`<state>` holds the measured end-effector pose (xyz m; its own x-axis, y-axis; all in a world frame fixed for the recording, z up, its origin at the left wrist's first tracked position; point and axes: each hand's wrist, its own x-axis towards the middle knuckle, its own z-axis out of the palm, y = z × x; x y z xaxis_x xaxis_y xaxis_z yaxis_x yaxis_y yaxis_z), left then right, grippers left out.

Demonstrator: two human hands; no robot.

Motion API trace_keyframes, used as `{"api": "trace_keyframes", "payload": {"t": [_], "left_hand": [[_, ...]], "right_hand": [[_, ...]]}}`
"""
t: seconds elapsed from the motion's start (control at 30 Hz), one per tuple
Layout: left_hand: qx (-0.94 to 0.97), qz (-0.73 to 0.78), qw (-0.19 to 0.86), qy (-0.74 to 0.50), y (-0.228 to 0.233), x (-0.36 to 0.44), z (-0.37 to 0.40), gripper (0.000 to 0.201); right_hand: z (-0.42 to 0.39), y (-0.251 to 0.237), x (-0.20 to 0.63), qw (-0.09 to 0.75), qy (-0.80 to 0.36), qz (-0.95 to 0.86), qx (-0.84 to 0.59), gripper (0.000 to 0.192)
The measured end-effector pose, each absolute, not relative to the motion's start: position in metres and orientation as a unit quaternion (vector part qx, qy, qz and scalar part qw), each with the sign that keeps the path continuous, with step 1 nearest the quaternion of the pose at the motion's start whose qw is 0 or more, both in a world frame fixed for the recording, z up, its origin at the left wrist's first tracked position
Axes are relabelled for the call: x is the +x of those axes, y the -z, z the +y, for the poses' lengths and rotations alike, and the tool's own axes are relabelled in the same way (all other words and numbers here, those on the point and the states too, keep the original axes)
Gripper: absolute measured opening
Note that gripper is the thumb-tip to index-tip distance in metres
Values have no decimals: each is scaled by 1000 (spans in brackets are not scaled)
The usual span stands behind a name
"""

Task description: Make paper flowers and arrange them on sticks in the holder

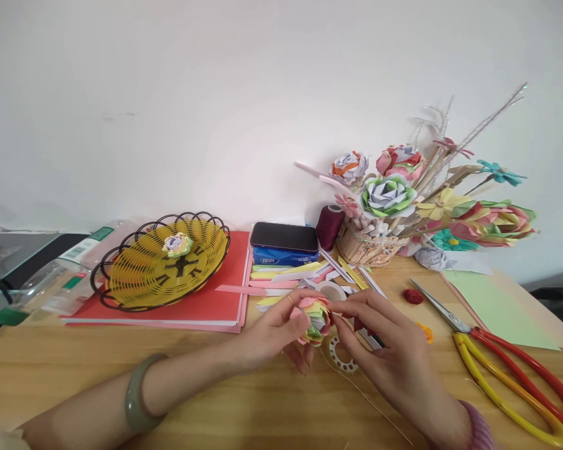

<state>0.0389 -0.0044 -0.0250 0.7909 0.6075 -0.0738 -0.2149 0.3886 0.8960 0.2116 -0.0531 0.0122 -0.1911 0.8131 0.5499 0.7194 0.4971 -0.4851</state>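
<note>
The desk [244, 400] is of smooth, matt wood. The folded flower [315, 319] is of matt coloured paper. The scissors [497, 356] have metal blades and glossy plastic handles. The basket [162, 262] is of black wire with a yellow woven inside.

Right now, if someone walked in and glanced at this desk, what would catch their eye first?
Probably the bouquet of paper flowers in a small basket at the back right, against the white wall. Next, at front centre, the left hand and right hand pinch a layered paper flower above the wooden table. The yellow wire basket on the red folder at left and the scissors at right stand out too.
</note>
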Motion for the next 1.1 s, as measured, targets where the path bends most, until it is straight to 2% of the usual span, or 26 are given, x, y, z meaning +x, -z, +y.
{"api": "trace_keyframes", "payload": {"t": [0.2,0.33,0.57,0.67,0.77,0.87,1.1], "left_hand": [[500,210,800,-258,25,40,-4,58],[501,216,797,-259,25,40,-5,60],[502,220,776,-311,24,40,-5,39],[517,218,757,-335,22,40,-5,44],[524,207,749,-347,22,40,-4,50],[553,194,717,-378,22,40,-4,46],[644,247,627,-361,16,37,-8,45]], "right_hand": [[-53,-12,213,395,-3,-791,-466,16],[-52,-10,212,409,-43,-780,-471,11],[-55,-15,213,423,-105,-753,-493,7],[-57,-19,212,425,-183,-704,-539,14],[-55,-23,211,393,-296,-656,-572,21],[-52,-24,211,383,-392,-600,-583,21],[-52,-29,208,382,-519,-504,-575,19]]}}
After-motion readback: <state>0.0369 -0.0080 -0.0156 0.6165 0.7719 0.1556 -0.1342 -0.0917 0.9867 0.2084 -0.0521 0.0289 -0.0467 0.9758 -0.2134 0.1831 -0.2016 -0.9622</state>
